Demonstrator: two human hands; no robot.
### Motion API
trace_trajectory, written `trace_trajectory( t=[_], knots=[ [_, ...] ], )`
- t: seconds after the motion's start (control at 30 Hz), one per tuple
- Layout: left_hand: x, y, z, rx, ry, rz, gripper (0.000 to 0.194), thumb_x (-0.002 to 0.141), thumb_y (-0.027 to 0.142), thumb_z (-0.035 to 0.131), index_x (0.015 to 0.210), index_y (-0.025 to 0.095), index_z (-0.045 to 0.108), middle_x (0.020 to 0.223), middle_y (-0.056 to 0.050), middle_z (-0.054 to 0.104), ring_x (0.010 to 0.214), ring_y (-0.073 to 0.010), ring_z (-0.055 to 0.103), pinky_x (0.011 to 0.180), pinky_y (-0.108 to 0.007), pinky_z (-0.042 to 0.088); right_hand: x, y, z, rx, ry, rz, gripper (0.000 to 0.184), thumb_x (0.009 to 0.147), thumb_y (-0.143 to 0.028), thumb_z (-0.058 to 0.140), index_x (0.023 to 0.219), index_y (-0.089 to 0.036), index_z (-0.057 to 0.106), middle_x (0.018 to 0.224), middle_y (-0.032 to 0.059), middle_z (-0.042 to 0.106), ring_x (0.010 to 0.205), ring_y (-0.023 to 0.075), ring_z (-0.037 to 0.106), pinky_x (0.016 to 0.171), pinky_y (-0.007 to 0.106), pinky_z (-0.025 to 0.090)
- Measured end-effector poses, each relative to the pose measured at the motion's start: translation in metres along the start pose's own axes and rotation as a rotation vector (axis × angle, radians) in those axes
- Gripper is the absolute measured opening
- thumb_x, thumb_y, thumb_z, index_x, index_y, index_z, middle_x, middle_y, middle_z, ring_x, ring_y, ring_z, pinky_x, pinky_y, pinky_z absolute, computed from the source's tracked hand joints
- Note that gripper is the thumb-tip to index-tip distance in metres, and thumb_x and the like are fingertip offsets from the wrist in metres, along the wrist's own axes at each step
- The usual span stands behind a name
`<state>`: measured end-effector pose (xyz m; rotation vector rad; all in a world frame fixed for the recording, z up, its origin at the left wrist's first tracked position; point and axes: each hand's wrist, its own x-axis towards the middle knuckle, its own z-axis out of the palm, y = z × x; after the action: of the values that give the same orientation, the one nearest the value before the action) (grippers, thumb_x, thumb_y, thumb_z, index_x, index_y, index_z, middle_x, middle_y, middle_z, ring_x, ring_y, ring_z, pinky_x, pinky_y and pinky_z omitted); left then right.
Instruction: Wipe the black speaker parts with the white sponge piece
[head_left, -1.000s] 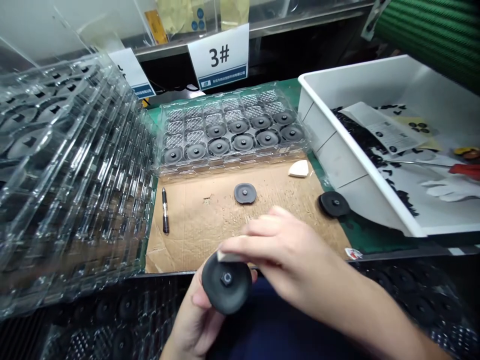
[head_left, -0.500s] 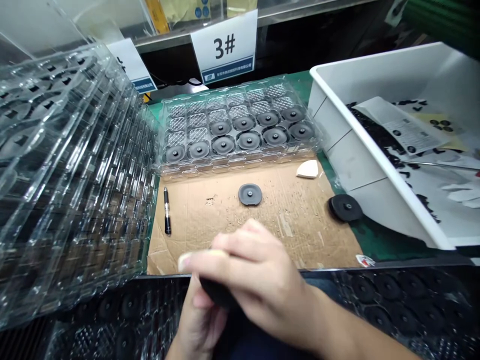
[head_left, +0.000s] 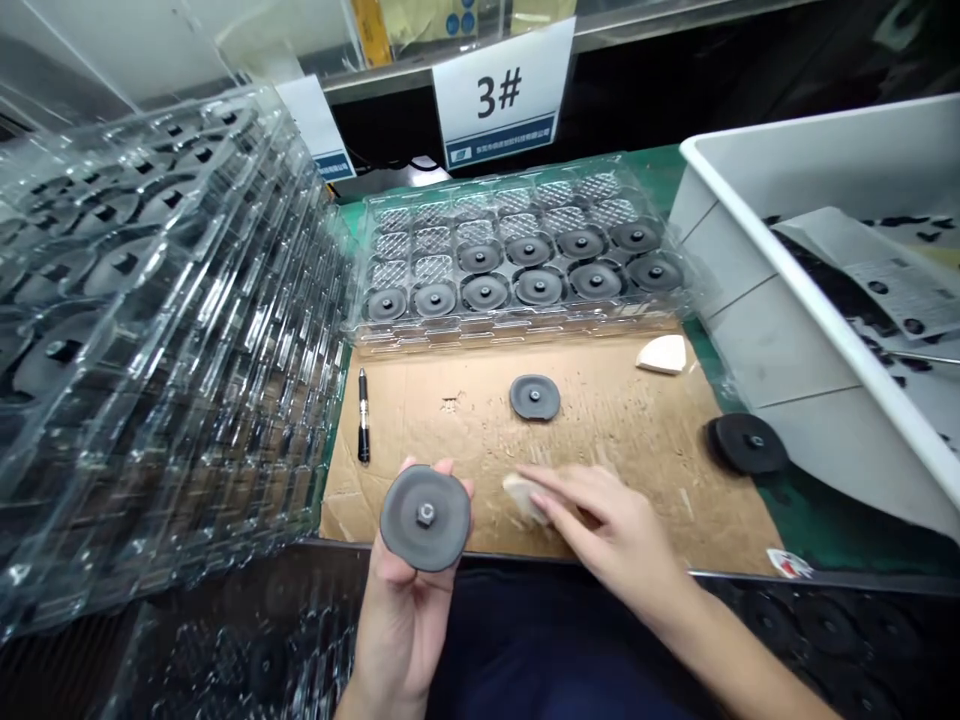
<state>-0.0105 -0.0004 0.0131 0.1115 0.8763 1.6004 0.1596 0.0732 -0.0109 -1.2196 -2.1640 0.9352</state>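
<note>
My left hand (head_left: 409,610) is closed around the edge of a black rubber disc (head_left: 442,510), its face with a small metal nut in the middle turned up toward me. To the right, my right hand (head_left: 607,525) pinches a small whitish wedge-shaped pad (head_left: 525,495), slightly blurred, low over the cardboard sheet (head_left: 420,430). Beyond the hands a second black disc (head_left: 535,397) lies on the cardboard. At its right edge rest a few stacked black discs (head_left: 750,443). A cream wedge (head_left: 663,354) lies at the cardboard's far right.
A clear plastic tray (head_left: 480,325) at the back holds several black discs in its near rows. Tall stacked clear trays (head_left: 247,330) stand on the left. A white bin (head_left: 817,300) with black parts and papers is on the right. A pen (head_left: 363,420) lies on the cardboard.
My hands, together over a disc before, are now apart. My right hand has moved right and shows a whitish pad; the disc in my left hand now faces up. The view has shifted left.
</note>
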Motion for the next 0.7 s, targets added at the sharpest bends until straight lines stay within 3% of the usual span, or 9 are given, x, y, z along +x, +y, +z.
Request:
trace_trajectory(
  t=[0.07,0.13,0.27,0.33,0.43,0.57,0.7],
  knots=[
    [-0.002,0.003,-0.001,-0.038,-0.006,-0.028,0.055,0.06,0.038,0.075,0.112,0.028,0.062,0.115,-0.004,0.067,0.106,-0.0251,0.061,0.09,-0.028,0.05,-0.013,0.016,0.009,0.005,-0.042,0.013,0.023,0.088,-0.022,0.048,0.104,-0.021,0.066,0.077,0.0028,0.07,0.067,0.0156,0.062,0.062,0.028,0.045],
    [-0.002,0.003,0.0,-0.052,-0.011,-0.047,0.056,0.059,0.038,0.075,0.113,0.029,0.062,0.115,-0.004,0.067,0.106,-0.0252,0.061,0.089,-0.027,0.05,-0.016,0.015,0.007,0.011,-0.047,0.025,0.023,0.088,-0.022,0.049,0.102,-0.021,0.067,0.074,0.0019,0.069,0.063,0.0151,0.061,0.06,0.027,0.046],
    [-0.005,-0.004,0.006,-0.014,-0.024,-0.038,0.054,0.059,0.038,0.075,0.111,0.028,0.063,0.114,-0.004,0.068,0.104,-0.0241,0.062,0.089,-0.026,0.05,0.003,-0.035,-0.019,0.088,0.085,0.046,0.026,0.09,-0.023,0.048,0.112,-0.022,0.061,0.083,0.0023,0.066,0.063,0.0129,0.057,0.053,0.023,0.044],
    [-0.009,-0.007,0.007,-0.007,-0.044,-0.054,0.053,0.059,0.038,0.076,0.11,0.03,0.063,0.114,-0.002,0.068,0.106,-0.0216,0.061,0.09,-0.024,0.048,0.012,-0.067,-0.029,0.157,0.182,-0.132,0.027,0.089,-0.02,0.048,0.114,-0.018,0.059,0.09,0.0043,0.066,0.071,0.0141,0.058,0.059,0.024,0.045],
    [-0.015,-0.008,0.003,-0.011,-0.079,-0.113,0.049,0.064,0.04,0.073,0.111,0.032,0.062,0.116,-0.002,0.067,0.111,-0.0209,0.057,0.092,-0.024,0.046,0.015,-0.097,-0.029,0.185,0.112,-0.394,0.024,0.089,-0.014,0.045,0.106,-0.009,0.061,0.084,0.0071,0.067,0.074,0.0166,0.058,0.071,0.029,0.046],
    [-0.02,-0.011,-0.002,0.07,0.014,-0.108,0.048,0.066,0.036,0.072,0.113,0.033,0.061,0.113,-0.002,0.067,0.106,-0.0238,0.06,0.09,-0.03,0.049,0.012,-0.1,-0.024,0.15,-0.153,-0.301,0.021,0.088,-0.011,0.045,0.096,-0.015,0.064,0.081,0.0026,0.067,0.073,0.015,0.058,0.069,0.027,0.044],
    [-0.023,-0.011,0.006,0.155,-0.007,-0.154,0.055,0.055,0.041,0.079,0.107,0.03,0.065,0.104,-0.005,0.071,0.107,-0.0282,0.059,0.091,-0.034,0.049,0.013,-0.097,-0.023,0.103,0.043,-0.355,0.026,0.09,-0.015,0.04,0.104,-0.009,0.061,0.078,0.0068,0.065,0.07,0.0173,0.056,0.066,0.031,0.042]
  ],
)
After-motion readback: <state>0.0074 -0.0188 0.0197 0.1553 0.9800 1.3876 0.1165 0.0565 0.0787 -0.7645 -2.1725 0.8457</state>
